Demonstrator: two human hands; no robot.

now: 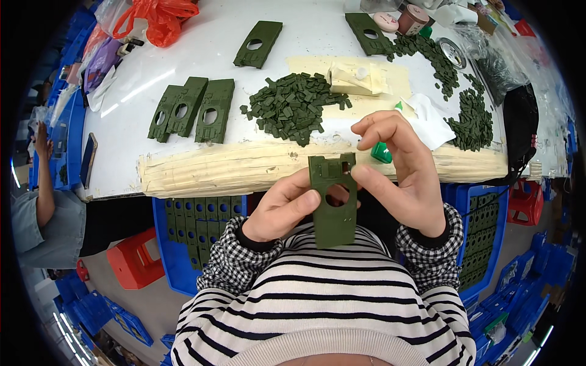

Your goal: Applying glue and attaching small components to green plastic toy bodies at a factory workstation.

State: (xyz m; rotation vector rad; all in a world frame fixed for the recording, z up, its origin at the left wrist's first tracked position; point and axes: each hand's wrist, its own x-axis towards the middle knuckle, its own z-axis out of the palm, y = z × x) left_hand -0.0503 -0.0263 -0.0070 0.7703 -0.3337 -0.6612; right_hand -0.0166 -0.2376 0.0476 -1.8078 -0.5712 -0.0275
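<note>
My left hand (276,208) grips a dark green plastic toy tank hull (335,230) by its left side, thumb on top, in front of my striped top. The hull has a large round hole and a small square opening near its far end. My right hand (408,177) is raised at the hull's far right corner, thumb beside the small opening and fingers apart. Whether the thumb touches the hull, I cannot tell. Just behind my right hand stands a green bottle (381,153), partly hidden. A heap of small green plastic pieces (293,104) lies on the table beyond the hull.
More hulls lie on the white table (183,58), including one at the left (215,111). A taped block (359,79), white tissue (429,125) and more pieces (471,122) lie rightward. Blue crates of hulls (177,268) flank my lap. A person (46,226) is at far left.
</note>
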